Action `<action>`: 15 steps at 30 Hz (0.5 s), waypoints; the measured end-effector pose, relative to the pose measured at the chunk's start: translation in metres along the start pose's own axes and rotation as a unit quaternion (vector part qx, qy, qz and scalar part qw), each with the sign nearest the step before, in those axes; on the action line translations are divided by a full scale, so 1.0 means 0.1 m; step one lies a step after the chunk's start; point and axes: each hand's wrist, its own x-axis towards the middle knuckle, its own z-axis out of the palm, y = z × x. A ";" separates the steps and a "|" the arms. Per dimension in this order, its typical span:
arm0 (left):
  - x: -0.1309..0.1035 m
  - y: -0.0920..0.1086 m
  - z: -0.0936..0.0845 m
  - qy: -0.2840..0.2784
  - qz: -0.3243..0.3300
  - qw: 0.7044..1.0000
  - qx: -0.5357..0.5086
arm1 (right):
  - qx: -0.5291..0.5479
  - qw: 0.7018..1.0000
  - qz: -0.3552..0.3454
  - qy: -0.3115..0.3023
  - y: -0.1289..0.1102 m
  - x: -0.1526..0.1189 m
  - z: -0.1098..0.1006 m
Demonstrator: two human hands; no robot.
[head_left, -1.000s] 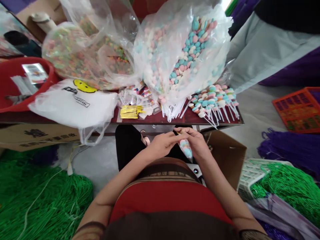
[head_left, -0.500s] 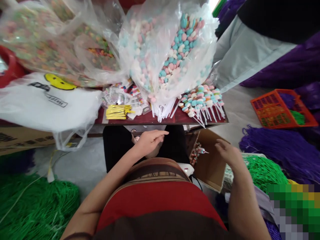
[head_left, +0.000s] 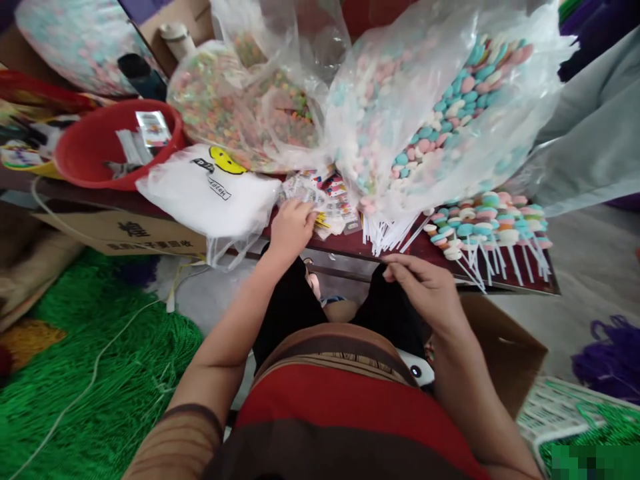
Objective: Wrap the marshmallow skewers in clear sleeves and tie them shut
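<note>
My left hand [head_left: 294, 227] lies over the gold twist ties [head_left: 323, 219] at the table's front edge, beside small printed packets [head_left: 336, 190]; its fingers point down and what is under them is hidden. My right hand [head_left: 423, 280] is in front of the table edge, thumb and fingertips pinched together, with anything between them too small to make out. White sticks [head_left: 387, 230] lie just beyond it, below a clear bag of pink, blue and white candies [head_left: 425, 143]. Candy skewers [head_left: 493, 223] are piled at the table's right end.
A white smiley bag [head_left: 215, 193] and a red basin [head_left: 120, 143] stand on the left of the table [head_left: 345, 248]. An open cardboard box [head_left: 500, 347] is below its right end. Green strands [head_left: 100, 373] cover the floor at left. A person's grey trouser leg [head_left: 590, 127] is at right.
The view has turned left. My left hand has moved from above my lap onto the twist ties. My right hand has come from over the box to the table's front edge, fingertips now pinched.
</note>
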 end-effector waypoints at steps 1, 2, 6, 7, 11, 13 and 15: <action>0.09 -0.06 -0.03 0.015 -0.014 0.999 0.033 | -0.003 1.000 -0.009 -0.019 -0.02 -0.01 0.06; 0.18 -0.10 -0.05 0.030 -0.026 0.998 0.059 | -0.008 0.999 -0.016 -0.034 -0.03 -0.02 0.11; 0.44 -0.14 -0.07 0.046 -0.028 0.993 0.108 | -0.025 0.998 -0.017 -0.060 -0.02 -0.06 0.16; 0.49 -0.11 -0.06 0.037 -0.012 0.993 0.111 | -0.028 0.998 -0.013 -0.060 0.00 -0.07 0.15; 0.61 0.11 0.05 -0.029 0.069 0.991 0.108 | -0.029 0.999 0.006 -0.046 0.08 -0.11 0.15; 0.66 0.23 0.16 -0.066 0.084 0.988 0.108 | -0.025 0.999 0.009 -0.045 0.11 -0.14 0.18; 0.72 0.31 0.30 -0.089 0.072 0.988 0.108 | -0.023 0.998 0.008 -0.051 0.12 -0.17 0.21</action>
